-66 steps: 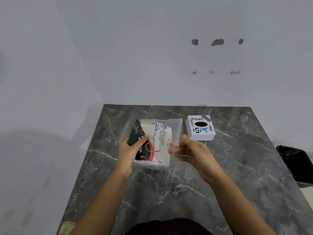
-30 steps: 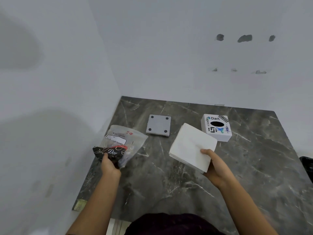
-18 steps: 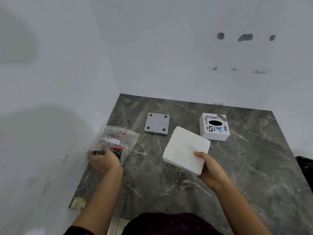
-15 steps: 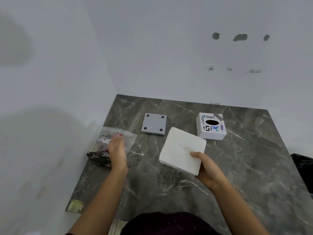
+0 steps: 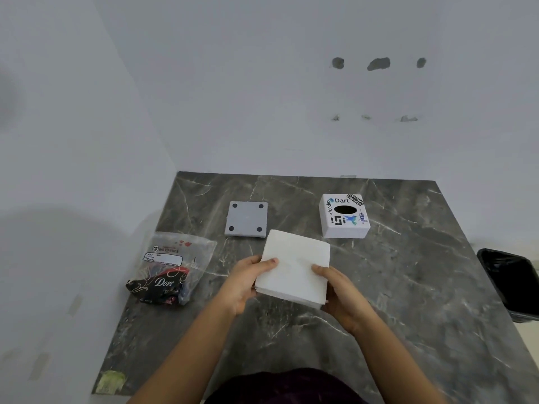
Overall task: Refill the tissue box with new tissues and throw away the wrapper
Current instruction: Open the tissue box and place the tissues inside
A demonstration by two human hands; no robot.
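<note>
A white stack of tissues (image 5: 294,265) hangs just above the table's middle, held from both sides. My left hand (image 5: 243,282) grips its left edge and my right hand (image 5: 339,293) grips its right edge. The empty plastic wrapper (image 5: 170,268), clear with a black and red print, lies crumpled at the table's left edge. The white tissue box (image 5: 344,218) with stickers and a dark oval opening stands at the back right. Its grey base plate (image 5: 246,218) lies flat behind the tissues, with dark pads at its corners.
The dark marble table (image 5: 408,287) stands in a corner, with white walls at the left and the back. A black bin (image 5: 512,282) sits on the floor past the table's right edge. A yellowish scrap (image 5: 110,381) marks the front left corner.
My left hand let go of the wrapper, which now lies on the table, and moved right to grip the tissue stack's left edge. The right hand kept hold of the stack.
</note>
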